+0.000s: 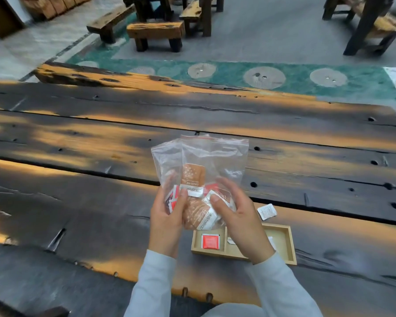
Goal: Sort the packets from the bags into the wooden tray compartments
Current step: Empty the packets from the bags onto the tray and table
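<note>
Head view: left hand (167, 216) and right hand (236, 213) both grasp clear bags (206, 161) of packets above table (78, 138); wooden tray (284, 243) beneath holds red packet (210, 241) in left compartment; white packet (267, 211) lies beside tray.

Clear bags (215, 154) hold brown white-speckled packets (192, 175); a red packet (210, 241) lies in the pale wooden tray (290, 245).

Dim, even ambient light with no hard shadows; warm orange patches on the dark table (101, 138) are worn wood or soft reflections, which cannot be told apart. Wide-angle distortion bows the planks and the far benches (156, 30) toward the edges. The clear bags (213, 154) show faint glare, and overall detail is soft and slightly smeared.
</note>
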Motion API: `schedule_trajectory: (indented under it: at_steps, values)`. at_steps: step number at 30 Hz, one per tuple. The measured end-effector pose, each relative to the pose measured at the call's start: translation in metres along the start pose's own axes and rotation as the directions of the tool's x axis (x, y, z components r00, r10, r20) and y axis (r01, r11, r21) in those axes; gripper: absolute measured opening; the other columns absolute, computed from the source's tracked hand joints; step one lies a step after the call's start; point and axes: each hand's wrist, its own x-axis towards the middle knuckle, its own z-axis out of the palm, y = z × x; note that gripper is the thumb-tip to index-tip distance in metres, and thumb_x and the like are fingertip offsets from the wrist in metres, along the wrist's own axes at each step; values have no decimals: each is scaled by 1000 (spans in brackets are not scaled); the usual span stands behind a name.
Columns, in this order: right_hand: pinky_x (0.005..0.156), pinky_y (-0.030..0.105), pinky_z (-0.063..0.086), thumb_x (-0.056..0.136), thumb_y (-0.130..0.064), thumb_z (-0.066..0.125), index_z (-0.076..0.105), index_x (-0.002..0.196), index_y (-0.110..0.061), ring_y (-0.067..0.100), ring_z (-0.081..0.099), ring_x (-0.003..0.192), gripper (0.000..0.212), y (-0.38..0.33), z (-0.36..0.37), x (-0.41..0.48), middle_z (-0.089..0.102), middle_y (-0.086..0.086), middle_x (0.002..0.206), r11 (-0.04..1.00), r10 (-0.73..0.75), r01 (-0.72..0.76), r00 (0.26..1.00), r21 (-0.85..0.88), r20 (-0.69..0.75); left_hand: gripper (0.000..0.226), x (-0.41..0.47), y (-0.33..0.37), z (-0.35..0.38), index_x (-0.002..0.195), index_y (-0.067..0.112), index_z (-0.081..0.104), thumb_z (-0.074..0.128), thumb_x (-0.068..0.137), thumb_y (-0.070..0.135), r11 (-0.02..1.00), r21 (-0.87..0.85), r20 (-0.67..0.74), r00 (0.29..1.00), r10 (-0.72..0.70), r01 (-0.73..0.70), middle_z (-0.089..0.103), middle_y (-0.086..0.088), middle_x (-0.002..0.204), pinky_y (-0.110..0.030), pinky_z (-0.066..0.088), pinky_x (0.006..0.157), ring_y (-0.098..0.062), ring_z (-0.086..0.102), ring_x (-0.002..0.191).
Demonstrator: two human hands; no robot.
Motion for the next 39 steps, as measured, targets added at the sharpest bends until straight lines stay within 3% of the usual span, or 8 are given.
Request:
schedule_trajectory:
  at_steps: [6, 11, 16, 20, 24, 27, 34, 39]
  values:
    - [104, 34, 51, 97, -17, 65, 68, 123, -32, -1, 63, 115, 30, 18, -23, 34, 70, -15, 123, 997, 47, -53, 993, -53, -112, 41, 38, -29, -5, 135, 23, 56, 63, 95, 20, 999, -18, -211, 976, -52, 49, 67, -1, 128, -30, 63, 74, -18, 71, 106]
    - [102, 41, 54, 97, -14, 64, 69, 122, -29, 5, 66, 113, 30, 23, -27, 47, 72, -13, 118, 995, 84, -91, 983, -36, -166, 23, 53, -97, -34, 115, 29, 63, 67, 93, 21, 921, 50, -306, 884, -353, 385, 69, -15, 119, -46, 63, 72, -30, 71, 101]
    - [98, 41, 57, 97, -14, 64, 69, 121, -32, 3, 67, 110, 30, 24, -22, 50, 72, -13, 117, 992, 124, -129, 975, -11, -184, 27, 69, -118, -58, 124, 20, 55, 60, 98, 19, 853, -19, -341, 799, -495, 521, 65, -21, 122, -32, 61, 52, -31, 68, 99]
    - [96, 36, 57, 98, -14, 63, 68, 120, -33, 2, 67, 110, 30, 22, -12, 46, 72, -16, 116, 992, 121, -125, 966, -4, -230, 36, 108, -104, -67, 131, 28, 49, 61, 97, 31, 882, -13, -227, 858, -461, 471, 63, -12, 129, -41, 61, 75, -27, 66, 106]
    - [91, 29, 56, 98, -14, 63, 67, 118, -37, 1, 66, 111, 31, 21, 3, 40, 71, -18, 116, 992, 124, -129, 959, -5, -254, 96, 134, -106, -76, 149, 49, 15, 62, 71, 78, 748, 82, -269, 737, -620, 659, 42, -1, 151, -63, 43, 101, -38, 45, 133]
    - [94, 28, 53, 97, -14, 64, 67, 118, -38, -6, 64, 110, 32, 22, 24, 39, 70, -22, 116, 991, 112, -129, 951, -41, -289, 94, 136, -111, -88, 155, 39, 9, 52, 80, 75, 696, 206, -327, 718, -614, 688, 23, 1, 164, -59, 33, 113, -36, 30, 145]
    - [95, 28, 53, 97, -9, 63, 70, 120, -29, 1, 66, 110, 32, 25, 65, 32, 73, -13, 116, 991, 95, -120, 944, -61, -316, 53, 106, -74, -60, 129, 31, 59, 44, 91, 65, 802, 104, 186, 780, -597, 589, 69, 3, 126, -43, 49, 99, -21, 64, 117]
    - [101, 30, 52, 103, -21, 55, 68, 126, -28, 3, 63, 118, 27, 21, 87, 16, 71, -10, 124, 989, 67, -101, 957, -109, -283, 26, 98, -51, -44, 101, 18, 73, 55, 99, 37, 905, 84, 289, 859, -424, 418, 77, 1, 94, -35, 56, 83, -15, 71, 91]
